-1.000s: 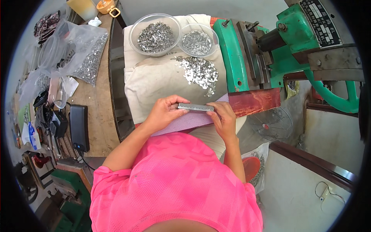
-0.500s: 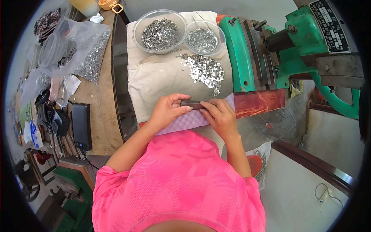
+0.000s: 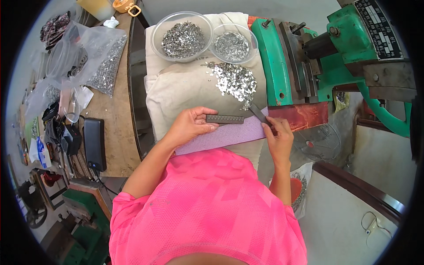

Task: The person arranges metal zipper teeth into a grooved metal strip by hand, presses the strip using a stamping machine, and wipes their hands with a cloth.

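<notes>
My left hand (image 3: 194,123) pinches one end of a dark metal bar (image 3: 229,119) with a row of small notches along it. The bar lies level above a lilac woven cloth (image 3: 216,135). Off to its right, my right hand (image 3: 279,136) grips a second, plain flat dark bar (image 3: 257,113) between thumb and fingers. That bar slants up and left, its far end close to the lower edge of a loose pile of small shiny metal pieces (image 3: 236,81). Whether it touches the pieces I cannot tell.
Two clear round tubs stand at the back, a larger tub (image 3: 154,42) and a smaller tub (image 3: 255,49), both holding small metal parts. A green press (image 3: 271,66) stands at the right. On the left, a wooden table (image 3: 115,128) carries a plastic bag of parts (image 3: 106,66) and a black box (image 3: 93,143).
The two bars, together between both hands before, are now apart. My right hand has moved right with the plain bar, uncovering the notched one; my left hand has hardly moved.
</notes>
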Available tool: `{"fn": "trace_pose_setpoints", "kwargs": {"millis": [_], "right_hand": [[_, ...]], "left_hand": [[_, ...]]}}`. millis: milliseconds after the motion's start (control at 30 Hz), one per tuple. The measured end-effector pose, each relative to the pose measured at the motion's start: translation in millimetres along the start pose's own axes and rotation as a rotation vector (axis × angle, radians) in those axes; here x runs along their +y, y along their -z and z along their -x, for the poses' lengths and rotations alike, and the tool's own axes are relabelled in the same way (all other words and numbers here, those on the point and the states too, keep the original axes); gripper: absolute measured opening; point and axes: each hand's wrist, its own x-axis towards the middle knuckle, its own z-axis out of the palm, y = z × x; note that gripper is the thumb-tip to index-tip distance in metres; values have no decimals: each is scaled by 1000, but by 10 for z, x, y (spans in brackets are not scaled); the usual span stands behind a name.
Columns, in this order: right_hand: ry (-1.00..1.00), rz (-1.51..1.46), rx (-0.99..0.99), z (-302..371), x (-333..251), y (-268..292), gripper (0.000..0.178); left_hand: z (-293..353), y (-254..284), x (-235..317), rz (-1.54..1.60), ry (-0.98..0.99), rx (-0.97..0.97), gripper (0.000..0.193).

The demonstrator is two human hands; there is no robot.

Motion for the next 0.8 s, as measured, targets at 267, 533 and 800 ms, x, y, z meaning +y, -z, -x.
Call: {"fn": "trace_pose_setpoints", "kwargs": {"millis": [267,533,800], "right_hand": [[370,18,-93,-194,-381,-160,43],[617,3,-366,-443,-503,-376,40],[764,48,-267,-568,-818,-162,46]], "left_hand": [[-1,62,49,49,55,-42,43],[-15,101,18,105,97,-34,38],[14,251,283,173,243,-301,41]]}}
